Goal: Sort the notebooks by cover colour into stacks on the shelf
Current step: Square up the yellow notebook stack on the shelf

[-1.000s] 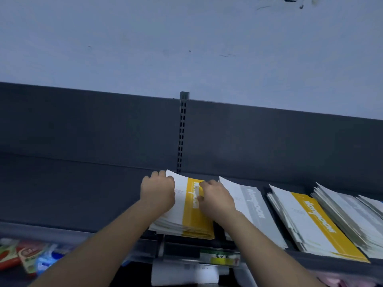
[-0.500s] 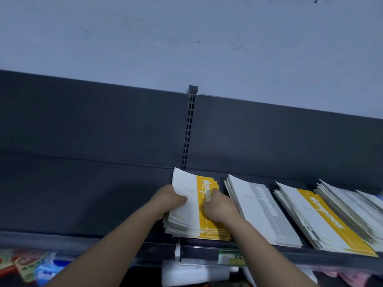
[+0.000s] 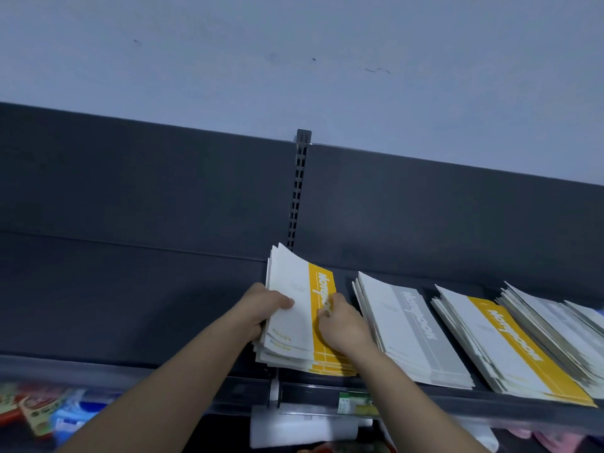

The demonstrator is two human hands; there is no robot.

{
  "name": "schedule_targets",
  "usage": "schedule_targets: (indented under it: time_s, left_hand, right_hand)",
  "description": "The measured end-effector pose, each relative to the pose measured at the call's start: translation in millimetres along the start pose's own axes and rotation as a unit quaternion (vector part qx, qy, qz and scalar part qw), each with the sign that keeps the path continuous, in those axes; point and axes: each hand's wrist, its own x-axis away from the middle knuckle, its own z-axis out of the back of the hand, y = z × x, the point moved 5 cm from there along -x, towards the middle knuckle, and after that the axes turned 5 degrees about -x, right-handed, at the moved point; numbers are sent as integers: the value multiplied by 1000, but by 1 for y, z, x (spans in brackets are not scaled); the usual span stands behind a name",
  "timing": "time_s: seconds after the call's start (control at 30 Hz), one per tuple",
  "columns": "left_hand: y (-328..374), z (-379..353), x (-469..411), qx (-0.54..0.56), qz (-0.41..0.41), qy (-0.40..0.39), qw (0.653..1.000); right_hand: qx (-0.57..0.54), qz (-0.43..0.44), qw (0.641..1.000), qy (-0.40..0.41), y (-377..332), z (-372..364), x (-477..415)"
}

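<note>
Left hand (image 3: 265, 309) grips left edge of yellow stack (image 3: 294, 330).

Here's the dark grey shelf (image 3: 130, 305), running wide across with its back panel rising behind. Between the two hands sits the first yellow stack (image 3: 291, 282), its edges fanned and uneven. The left hand (image 3: 264, 305) grips its side and the right hand (image 3: 343, 325) pinches at its yellow band. Just past the right hand lies the grey stack (image 3: 408, 328). Further right comes the second yellow stack (image 3: 510, 344), and the last grey stack (image 3: 555, 322) lies right up against it. All of them lie slanted, their near ends at the shelf's front lip.
</note>
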Motion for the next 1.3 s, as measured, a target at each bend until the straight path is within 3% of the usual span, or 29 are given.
schedule_targets:
  time_s: [0.07,0.17,0.23,0.33,0.5,0.67,0.9,1.0,1.1,1.17,1.23,1.3]
  left_hand:
    - [3,7,3,33,-41,12,999]
    - [17,22,13,86,-131,21,987]
    - [29,33,20,95,-196,23,976]
    - [37,43,30,70,-255,16,964]
    - [24,45,28,69,-268,-4,961]
    - [25,41,30,74,-313,-16,947]
    - [21,43,20,63,-292,33,954]
    - [25,42,22,63,-310,31,948]
    - [26,42,22,59,-314,13,948]
    - [28,44,22,43,-320,-10,946]
    - [28,45,20,24,-319,-27,947]
    - [28,46,21,14,-313,-30,949]
  right_hand:
    - [-113,-7,993,30,0,3,-3]
    - [-333,-28,941,51,-4,8,-7]
    - [-400,-21,916,33,-10,10,-11]
    - [-407,42,911,47,-20,16,-13]
    - [-375,72,922,55,-20,-6,-9]
    - [-429,87,895,81,-25,-8,-3]
    - [-422,116,895,89,-34,2,1]
    - [-321,170,903,228,-54,38,4]
    - [-85,252,894,362,-94,68,17]
    - [48,294,890,344,-123,71,23]
    - [152,335,898,243,-144,54,22]
    - [168,372,894,185,-155,43,25]
